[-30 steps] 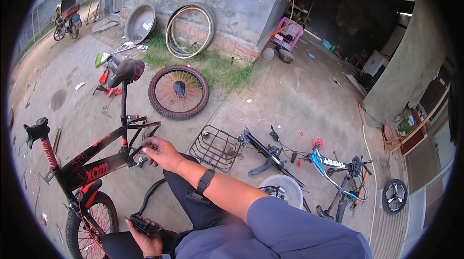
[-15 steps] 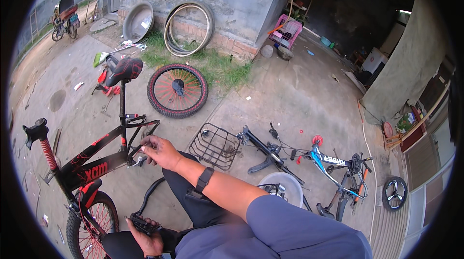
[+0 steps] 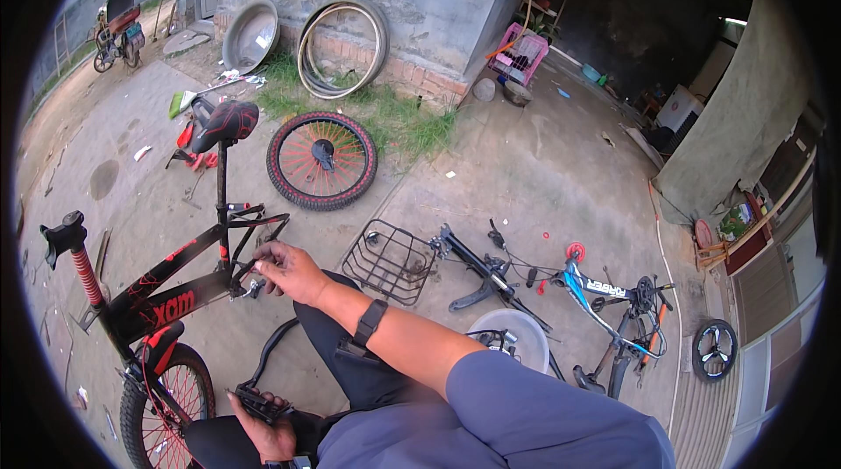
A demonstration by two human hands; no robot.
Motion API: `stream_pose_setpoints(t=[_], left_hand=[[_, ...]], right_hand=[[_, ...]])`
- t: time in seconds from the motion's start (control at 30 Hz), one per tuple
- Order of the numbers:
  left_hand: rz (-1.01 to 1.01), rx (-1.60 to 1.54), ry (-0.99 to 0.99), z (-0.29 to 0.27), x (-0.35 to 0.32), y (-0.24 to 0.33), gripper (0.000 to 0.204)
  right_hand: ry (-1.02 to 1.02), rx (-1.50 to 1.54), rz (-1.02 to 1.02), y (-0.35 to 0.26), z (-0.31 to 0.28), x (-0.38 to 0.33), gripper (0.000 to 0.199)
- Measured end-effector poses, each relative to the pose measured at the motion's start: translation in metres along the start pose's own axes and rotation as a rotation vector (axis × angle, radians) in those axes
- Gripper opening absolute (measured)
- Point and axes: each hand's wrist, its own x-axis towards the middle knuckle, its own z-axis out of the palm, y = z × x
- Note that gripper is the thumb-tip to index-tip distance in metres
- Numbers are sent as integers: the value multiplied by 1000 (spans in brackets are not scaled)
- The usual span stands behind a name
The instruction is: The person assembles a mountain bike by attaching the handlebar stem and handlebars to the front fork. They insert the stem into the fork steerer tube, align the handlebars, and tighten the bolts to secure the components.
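A black and red bicycle frame (image 3: 175,304) stands at the left without its rear wheel, its front wheel (image 3: 171,408) on the ground. My right hand (image 3: 291,275) is closed at the crank area of the frame, thumb and fingers pinched together; whatever is between them is too small to tell. Lower down, palm up near my left knee, my left hand (image 3: 267,430) holds a dark black part (image 3: 261,402). A curved black bar or strip (image 3: 270,351) runs up from beside that part; whether they are joined is unclear.
A spoked wheel (image 3: 321,161) lies flat behind the frame. To my right are a wire basket (image 3: 392,263), a black fork (image 3: 480,260), a white tub (image 3: 526,329) of parts and a blue-white bicycle frame (image 3: 609,292). Tires (image 3: 343,49) lean on the wall.
The view has shifted very slightly. Both hands keep nearly the same places and grips.
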Motion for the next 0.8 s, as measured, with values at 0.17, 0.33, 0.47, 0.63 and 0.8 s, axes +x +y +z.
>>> stream_pose_setpoints(t=[0.17, 0.33, 0.47, 0.63, 0.8], left_hand=[[1, 6, 3, -1, 0, 0, 52], [14, 1, 17, -2, 1, 0, 51], [31, -11, 13, -9, 7, -2, 50], [6, -8, -3, -8, 6, 0, 48], [23, 4, -8, -3, 2, 0, 49]], right_hand=[[-5, 1, 3, 1, -1, 1, 28], [46, 39, -36, 0, 4, -1, 23], [41, 57, -34, 0, 4, -1, 23], [40, 36, -35, -1, 4, -1, 23], [38, 46, -36, -2, 3, -1, 23]])
